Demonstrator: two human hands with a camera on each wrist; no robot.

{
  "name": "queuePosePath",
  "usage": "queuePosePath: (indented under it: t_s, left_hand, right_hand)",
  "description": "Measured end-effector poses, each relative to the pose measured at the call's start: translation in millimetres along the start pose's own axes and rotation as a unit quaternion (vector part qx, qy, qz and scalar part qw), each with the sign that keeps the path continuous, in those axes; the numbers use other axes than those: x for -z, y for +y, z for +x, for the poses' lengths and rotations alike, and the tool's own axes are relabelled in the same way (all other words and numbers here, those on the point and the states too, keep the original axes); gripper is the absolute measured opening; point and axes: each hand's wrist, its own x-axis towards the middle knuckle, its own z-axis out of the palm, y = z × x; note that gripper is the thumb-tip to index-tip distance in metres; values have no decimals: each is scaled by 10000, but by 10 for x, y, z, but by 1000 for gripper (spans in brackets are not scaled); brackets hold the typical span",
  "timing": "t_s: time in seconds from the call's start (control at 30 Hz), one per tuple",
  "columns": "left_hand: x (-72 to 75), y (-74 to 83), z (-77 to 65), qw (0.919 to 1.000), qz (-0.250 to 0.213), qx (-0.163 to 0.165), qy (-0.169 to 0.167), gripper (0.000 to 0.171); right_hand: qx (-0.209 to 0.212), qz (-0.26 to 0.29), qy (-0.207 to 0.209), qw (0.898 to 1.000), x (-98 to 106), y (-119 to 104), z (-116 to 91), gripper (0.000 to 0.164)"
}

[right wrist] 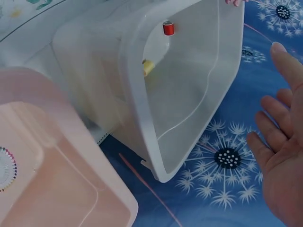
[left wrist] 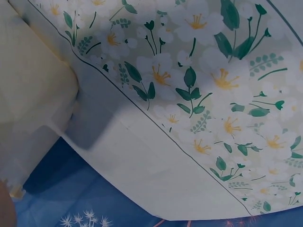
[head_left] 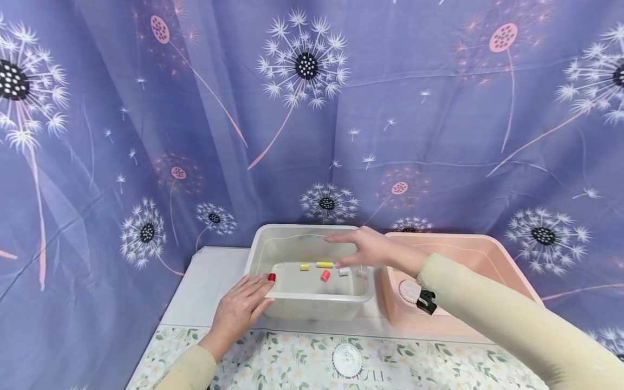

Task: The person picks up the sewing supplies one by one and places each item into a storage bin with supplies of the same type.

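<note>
A pale grey-white plastic bin [head_left: 312,297] holds several small thread spools. Among them are a yellow spool [head_left: 304,267], a longer yellow piece [head_left: 324,265], a pinkish-red spool [head_left: 325,275], a white spool [head_left: 344,271] and a red spool [head_left: 271,277]. My left hand [head_left: 239,306] rests on the bin's left front rim, fingers extended, the red spool showing beside the fingertips in the head view. My right hand [head_left: 363,246] hovers over the bin's right side, fingers spread and loosely bent. In the right wrist view its palm and fingers [right wrist: 274,118] hold nothing.
A peach-pink bin [head_left: 507,265] stands to the right, with a round white pin wheel [head_left: 409,291] inside. Another pin wheel [head_left: 348,360] lies on the floral cloth [left wrist: 189,94] in front. A blue dandelion curtain [head_left: 312,135] hangs behind both bins.
</note>
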Motion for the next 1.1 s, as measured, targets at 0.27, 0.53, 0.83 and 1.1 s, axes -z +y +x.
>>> queuePosePath:
  t_s: [0.27,0.53,0.83,1.1]
  left_hand:
    - [4,-8,11,9999,-26,48,-105,66]
    - [35,-12,21,9996,-145,12,-253,52]
    - [61,1,36,9993,-63,75,-373,62]
    - [85,19,60,9989,-22,82,-467,72]
  right_hand:
    - [-246,111,-23,9996,67,-60,-287,70]
    - [-361,3,172,9992,74,-39,-578,68]
    - [-447,-47,437,9980,33,-20,-880,70]
    - [-365,-181,633,9972,-18,-38,-1112,71]
